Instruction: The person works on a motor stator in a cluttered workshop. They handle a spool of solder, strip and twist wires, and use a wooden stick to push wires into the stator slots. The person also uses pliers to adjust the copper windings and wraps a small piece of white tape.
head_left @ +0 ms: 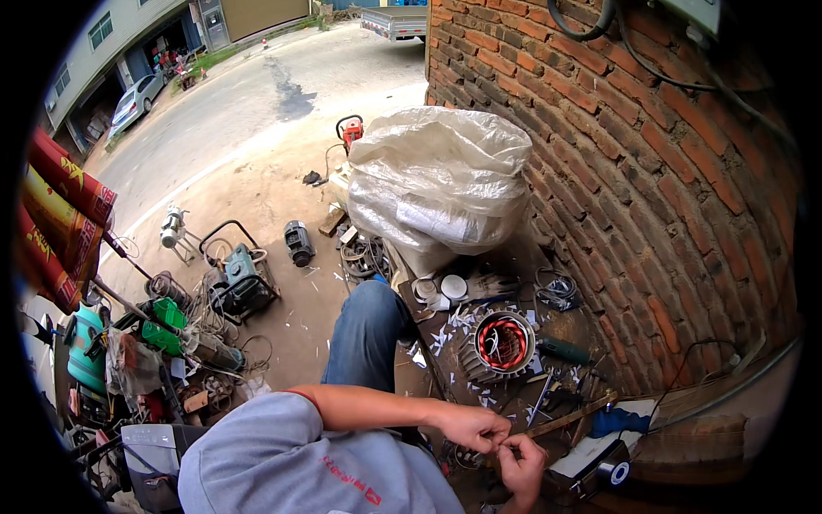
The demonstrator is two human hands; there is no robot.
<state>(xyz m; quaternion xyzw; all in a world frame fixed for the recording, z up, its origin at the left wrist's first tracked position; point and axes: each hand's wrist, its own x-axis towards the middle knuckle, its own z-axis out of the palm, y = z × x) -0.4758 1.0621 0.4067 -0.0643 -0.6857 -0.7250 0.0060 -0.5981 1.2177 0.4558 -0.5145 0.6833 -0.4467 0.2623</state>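
My left hand (473,427) and my right hand (521,463) meet over the near end of the workbench, fingertips pinched together. Whatever they hold is too small to make out. Just beyond them stands a motor stator (468,355) in a finned grey housing, with red coil windings (503,344) around its inside. White paper scraps (443,341) lie scattered around the housing. To its right is a dark green cylindrical tool (562,350). A thin blue rod (539,400) rests on the bench near my right hand.
A large white woven sack (441,180) stands at the bench's far end, beside a brick wall (616,180). A coil of wire (557,289) lies near the wall. A blue cloth (618,421) is at the right. Machines, including a green-grey pump (240,278), crowd the floor at left.
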